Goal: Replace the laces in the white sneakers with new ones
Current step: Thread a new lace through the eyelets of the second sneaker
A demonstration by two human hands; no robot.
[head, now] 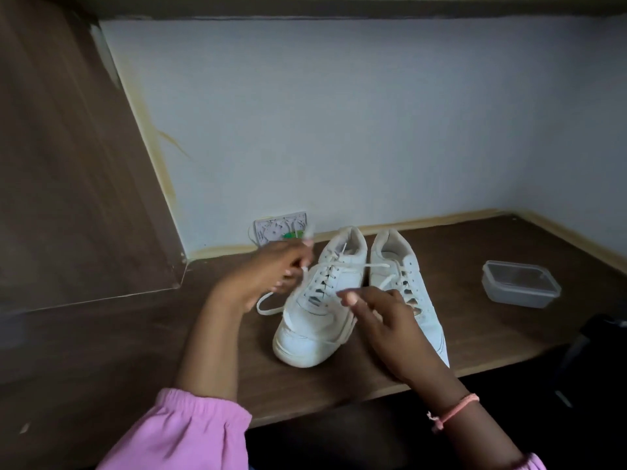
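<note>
Sneakers sit side by side on the brown tabletop, toes toward the person and heels to the pale wall. Nearer the person's left is the left sneaker, laced through most of its eyelets; the right sneaker beside it touches or nearly touches it. Over the left sneaker, the left hand has its grip curled, pinching the white lace, which loops down onto the tabletop. Close by, the right hand hovers above the sneakers, its thumb and fingertips drawn together; whether they pinch the other lace end I cannot tell. Against the wall lies a small printed packet. Well off to the right stands a clear plastic container. Pink sleeves cover both forearms.
</note>
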